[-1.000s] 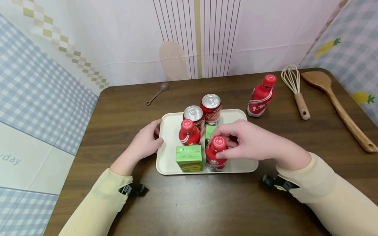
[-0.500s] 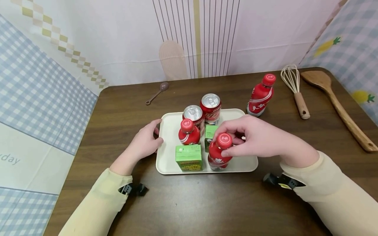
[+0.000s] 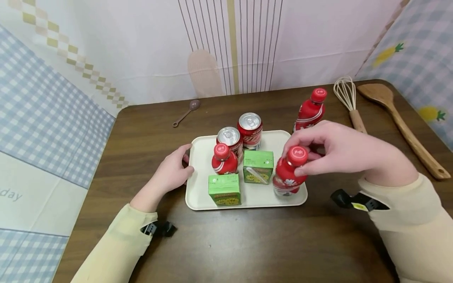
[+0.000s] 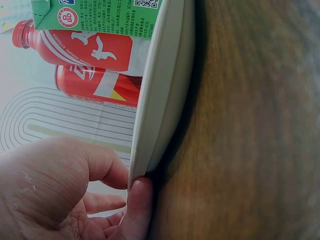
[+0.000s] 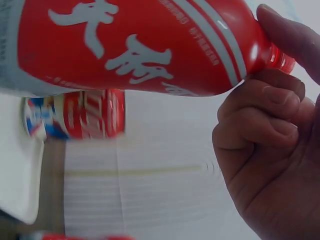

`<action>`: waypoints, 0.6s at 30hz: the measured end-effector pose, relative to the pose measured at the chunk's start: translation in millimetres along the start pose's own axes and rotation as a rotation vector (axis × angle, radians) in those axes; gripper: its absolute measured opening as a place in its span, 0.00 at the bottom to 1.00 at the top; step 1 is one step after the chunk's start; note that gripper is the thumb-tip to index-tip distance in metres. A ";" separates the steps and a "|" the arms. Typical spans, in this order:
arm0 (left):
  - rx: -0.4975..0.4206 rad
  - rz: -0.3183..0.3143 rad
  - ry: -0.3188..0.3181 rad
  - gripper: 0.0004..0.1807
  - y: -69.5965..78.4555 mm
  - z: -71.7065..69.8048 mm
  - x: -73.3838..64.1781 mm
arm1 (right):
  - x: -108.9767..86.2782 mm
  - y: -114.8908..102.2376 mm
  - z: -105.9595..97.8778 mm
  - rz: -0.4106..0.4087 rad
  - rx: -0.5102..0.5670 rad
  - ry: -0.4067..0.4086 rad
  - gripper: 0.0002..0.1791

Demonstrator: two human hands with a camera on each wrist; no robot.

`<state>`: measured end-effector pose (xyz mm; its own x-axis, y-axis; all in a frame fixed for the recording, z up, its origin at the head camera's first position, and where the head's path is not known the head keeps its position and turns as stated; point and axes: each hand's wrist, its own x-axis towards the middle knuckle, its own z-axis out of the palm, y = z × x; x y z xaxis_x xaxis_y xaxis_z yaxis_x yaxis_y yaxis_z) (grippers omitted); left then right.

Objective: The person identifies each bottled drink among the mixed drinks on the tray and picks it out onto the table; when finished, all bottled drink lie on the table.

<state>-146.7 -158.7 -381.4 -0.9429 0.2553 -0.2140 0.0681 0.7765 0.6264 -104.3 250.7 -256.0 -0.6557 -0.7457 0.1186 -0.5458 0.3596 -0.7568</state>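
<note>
While the left grip (image 3: 172,171) pinches the side rim of a cream tray (image 3: 201,157), the right grip (image 3: 327,151) grasps a red plastic bottle (image 3: 287,175) just below its cap, with thumb and fingers around it. This bottle extends down from the right grip over that end of the tray; whether its base touches the tray cannot be told. Just left of it, a straw carton (image 3: 258,168) stands on the tray. Farther toward the left grip are a flowered green carton (image 3: 224,191) nearer the person, a capped red bottle (image 3: 224,162) behind it, then two soda cans (image 3: 250,127). Beyond the right grip, a standing red bottle (image 3: 310,111) occupies the bench (image 3: 233,247); a whisk (image 3: 350,101) and a wooden spatula (image 3: 409,131) lie to its right. Beyond the left grip lies a small brown measuring spoon (image 3: 194,105).
</note>
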 end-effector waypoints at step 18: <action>-0.011 0.001 -0.003 0.39 -3.9 1.2 1.3 | -26.7 43.2 -48.2 0.443 -0.157 0.167 0.19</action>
<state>-147.8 -160.6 -385.1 -0.9420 0.2573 -0.2156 0.0651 0.7701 0.6346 -135.4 313.2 -260.9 -0.9100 -0.4065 -0.0819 -0.2590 0.7114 -0.6533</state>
